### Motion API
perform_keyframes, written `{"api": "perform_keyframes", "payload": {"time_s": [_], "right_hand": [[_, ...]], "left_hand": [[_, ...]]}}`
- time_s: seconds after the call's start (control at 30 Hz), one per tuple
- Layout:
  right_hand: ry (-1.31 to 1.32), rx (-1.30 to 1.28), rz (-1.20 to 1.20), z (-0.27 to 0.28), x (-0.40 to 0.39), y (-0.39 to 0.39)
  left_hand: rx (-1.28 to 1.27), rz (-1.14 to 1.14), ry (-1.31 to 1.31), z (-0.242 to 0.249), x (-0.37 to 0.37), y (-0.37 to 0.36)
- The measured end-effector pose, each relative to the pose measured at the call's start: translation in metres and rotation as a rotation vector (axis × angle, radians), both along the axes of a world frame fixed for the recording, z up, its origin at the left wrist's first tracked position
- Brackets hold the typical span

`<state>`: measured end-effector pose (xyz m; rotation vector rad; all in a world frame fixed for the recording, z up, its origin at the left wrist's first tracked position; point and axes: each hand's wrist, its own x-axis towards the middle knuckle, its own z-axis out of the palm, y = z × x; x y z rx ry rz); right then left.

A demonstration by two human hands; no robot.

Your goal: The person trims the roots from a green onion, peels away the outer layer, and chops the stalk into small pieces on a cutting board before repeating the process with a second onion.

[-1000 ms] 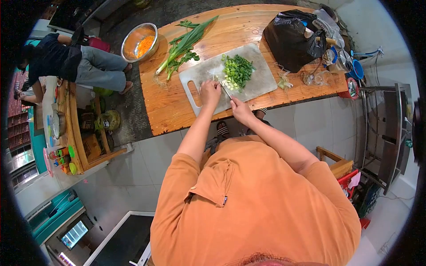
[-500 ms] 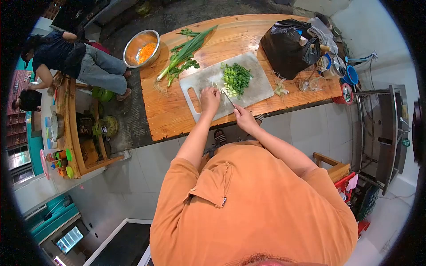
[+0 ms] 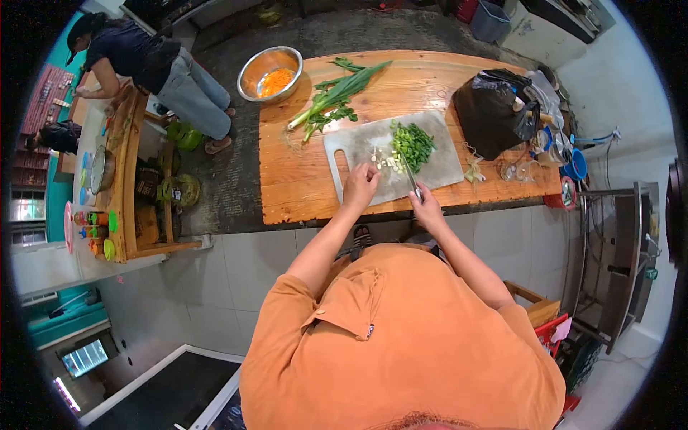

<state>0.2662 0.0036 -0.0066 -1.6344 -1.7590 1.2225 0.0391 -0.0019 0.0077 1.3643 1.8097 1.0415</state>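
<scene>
My right hand is wrapped round the handle of a knife, its blade at the edge of the chopped greens. Pale cut pieces lie left of the blade. My left hand rests low on the cutting board, fingers curled and drawn together beside those pieces; whether anything is between them is too small to tell. Whole leafy green onions lie on the wooden table, behind and left of the board. A steel bowl holding orange shreds stands at the table's far left corner.
A black plastic bag stands right of the board, with onion scraps and glass jars nearby. Blue containers are at the right end. Another person stands at a wooden counter on the left.
The view has shifted, so the table appears farther right. The knife now lies against the chopped greens, and my left hand is farther from the blade. The other person's arm has moved.
</scene>
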Motion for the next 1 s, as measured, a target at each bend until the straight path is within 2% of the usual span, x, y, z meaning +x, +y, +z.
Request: {"api": "perform_keyframes", "payload": {"time_s": [0.07, 0.13, 0.2, 0.27, 0.3, 0.43, 0.67, 0.73, 0.8, 0.87, 0.9, 0.97, 1.0], "right_hand": [[-0.055, -0.086, -0.012, 0.001, 0.006, 0.004], [-0.091, -0.017, 0.037, 0.028, 0.008, 0.009], [-0.142, -0.060, 0.067, 0.034, 0.019, 0.018], [-0.118, -0.016, 0.075, 0.016, 0.032, 0.031], [-0.117, -0.049, 0.095, 0.012, 0.037, 0.037], [-0.085, -0.073, 0.158, -0.003, 0.059, 0.065], [-0.085, -0.127, 0.277, 0.010, 0.071, 0.111], [-0.023, -0.116, 0.273, 0.002, 0.076, 0.121], [0.046, -0.119, 0.266, 0.005, 0.078, 0.125], [0.113, -0.135, 0.248, 0.005, 0.078, 0.122], [0.051, -0.152, 0.260, 0.003, 0.082, 0.122], [-0.045, -0.150, 0.263, 0.006, 0.081, 0.128], [-0.048, -0.146, 0.253, 0.009, 0.081, 0.125]], "left_hand": [[0.020, 0.035, 0.029, 0.005, 0.001, -0.013], [-0.183, 0.024, 0.011, 0.017, 0.001, -0.016], [-0.147, 0.058, 0.016, 0.004, 0.002, -0.020], [-0.185, 0.146, -0.082, 0.001, 0.004, -0.026], [-0.031, 0.234, -0.100, 0.001, 0.010, -0.029], [-0.043, 0.389, -0.125, 0.007, 0.007, -0.037], [-0.348, 0.620, -0.142, 0.019, -0.008, -0.041], [-0.148, 0.772, 0.206, -0.010, -0.020, -0.039], [-0.142, 0.844, 0.230, -0.025, -0.040, -0.033], [0.042, 0.913, 0.308, -0.022, -0.062, -0.024], [0.028, 0.914, 0.308, -0.028, -0.075, -0.023], [-0.011, 0.960, 0.015, -0.036, -0.115, -0.001], [-0.008, 0.951, 0.010, -0.027, -0.128, 0.009]]}}
